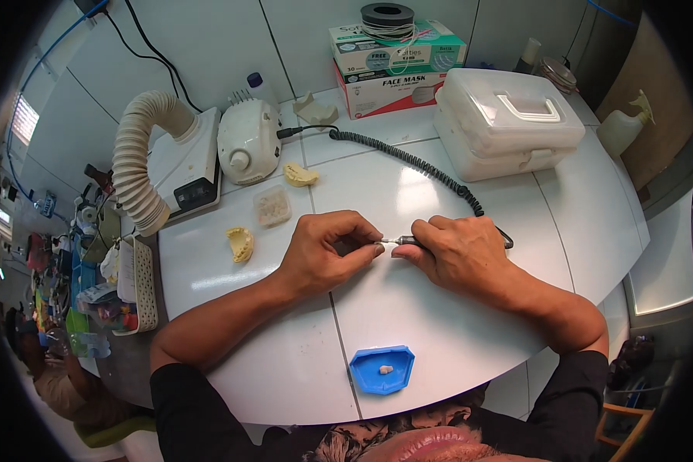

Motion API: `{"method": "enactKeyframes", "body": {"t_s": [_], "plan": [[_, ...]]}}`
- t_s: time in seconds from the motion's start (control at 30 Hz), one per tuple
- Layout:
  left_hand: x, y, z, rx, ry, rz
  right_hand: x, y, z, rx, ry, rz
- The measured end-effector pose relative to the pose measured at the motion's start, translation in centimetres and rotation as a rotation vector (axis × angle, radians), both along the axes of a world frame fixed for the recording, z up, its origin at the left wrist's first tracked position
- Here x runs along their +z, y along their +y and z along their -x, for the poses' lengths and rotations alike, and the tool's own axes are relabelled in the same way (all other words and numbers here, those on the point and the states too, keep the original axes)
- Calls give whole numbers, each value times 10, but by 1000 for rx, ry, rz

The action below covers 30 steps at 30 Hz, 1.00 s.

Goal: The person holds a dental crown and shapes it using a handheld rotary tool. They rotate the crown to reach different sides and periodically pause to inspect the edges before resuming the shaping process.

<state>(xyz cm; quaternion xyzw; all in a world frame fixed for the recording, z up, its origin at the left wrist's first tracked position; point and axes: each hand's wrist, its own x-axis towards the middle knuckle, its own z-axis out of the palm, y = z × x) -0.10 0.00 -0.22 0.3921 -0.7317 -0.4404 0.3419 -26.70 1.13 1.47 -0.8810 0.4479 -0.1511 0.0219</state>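
Note:
My right hand (462,250) is wrapped round a rotary handpiece (410,240), its metal tip pointing left. From the handpiece's back end a black coiled cord (408,158) runs to a white control unit (248,142). The thumb and fingers of my left hand (323,246) pinch together right at the thin bur (390,241). Whether they grip the bur or a tiny piece against it is hidden. Nearer my body lies a blue tray (359,375) with a small tooth-coloured piece (386,369) in it.
Left of my hands are two yellowish dental casts (240,244) and a small clear box (272,206). A dust extractor hose (142,146) stands behind. Face mask boxes (396,92) and a white case (508,123) line the back. Another person (69,385) sits at far left.

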Motion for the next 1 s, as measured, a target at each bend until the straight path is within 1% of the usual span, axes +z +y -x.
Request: {"method": "enactKeyframes", "body": {"t_s": [0.1,0.3,0.37,0.4,0.53,0.63,0.73,0.77,0.87,1.0], "plan": [[4,-3,1,5,12,35,0,-4,1,-4,-13,12],[-5,-2,-1,-15,68,-9,2,-2,1,-22,-54,-58],[-7,-5,-6,-14,73,-38,8,-2,1,-50,-26,-96],[-9,-4,-8,-1,96,-53,10,-2,2,-66,-9,-109],[-12,-6,-8,46,174,-86,15,-4,7,-60,-109,-57],[-12,-15,-10,94,191,-91,5,-18,12,-84,-152,34],[-7,-18,-9,172,302,-228,1,-27,20,-196,-119,-60],[-6,-21,-10,149,309,-210,1,-27,19,-188,-139,-10],[-12,-17,-11,104,321,-196,4,-26,18,-195,-82,-64],[-14,-18,-10,71,311,-158,7,-24,18,-177,-87,-97]]}}
